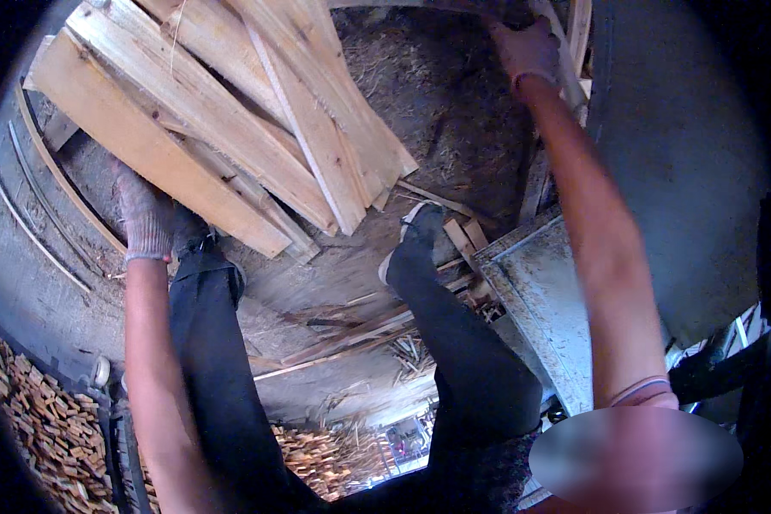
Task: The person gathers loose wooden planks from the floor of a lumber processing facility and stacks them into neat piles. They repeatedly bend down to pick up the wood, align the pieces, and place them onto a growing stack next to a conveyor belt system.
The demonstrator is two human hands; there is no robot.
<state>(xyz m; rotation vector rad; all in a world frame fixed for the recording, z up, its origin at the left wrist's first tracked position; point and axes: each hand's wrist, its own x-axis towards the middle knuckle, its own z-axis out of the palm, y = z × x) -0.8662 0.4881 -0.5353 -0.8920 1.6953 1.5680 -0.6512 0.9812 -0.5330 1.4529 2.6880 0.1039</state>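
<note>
Several pale wooden boards (206,120) lie in a loose, overlapping stack at the upper left, with rough edges and a few knots. My left hand (144,214), in a knitted work glove, is against the near left edge of the lowest board, and its fingers are hidden under the wood. Stretched far forward at the upper right is my right hand (529,51), also gloved. Its fingers curl round something dark at the end of a pale strip along the top edge; I cannot make out exactly what they hold.
Sawdust and scraps cover the dirty floor (317,283) around my feet. To the right stands a grey metal panel (548,300), beside short wood offcuts (463,240). Thin curved strips (60,184) lie at the left. A heap of cut wood pieces (43,428) fills the lower left.
</note>
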